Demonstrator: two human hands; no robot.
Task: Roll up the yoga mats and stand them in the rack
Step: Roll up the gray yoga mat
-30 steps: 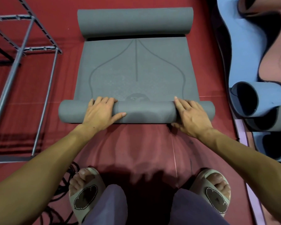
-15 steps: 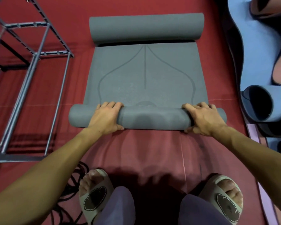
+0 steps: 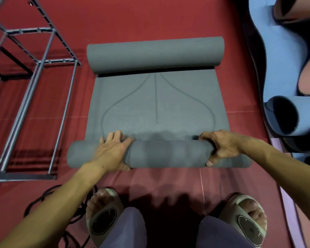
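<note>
Head view: since a second ago the near roll (image 3: 168, 153) of the grey yoga mat (image 3: 156, 104) has grown thicker and moved up over the printed emblem, so the rolling is advancing toward the far roll (image 3: 155, 54). The left hand (image 3: 113, 151) lies over the near roll with its fingers draped forward, pressing; the right hand (image 3: 220, 147) has changed its grip, now curled round the roll, thumb underneath. The mat lies on the red floor (image 3: 150, 181), just right of the metal rack (image 3: 34, 97). It looks matte, thick and soft, with curved lines. Right of the mat, blue mats (image 3: 293, 119) lie loosely curled.
</note>
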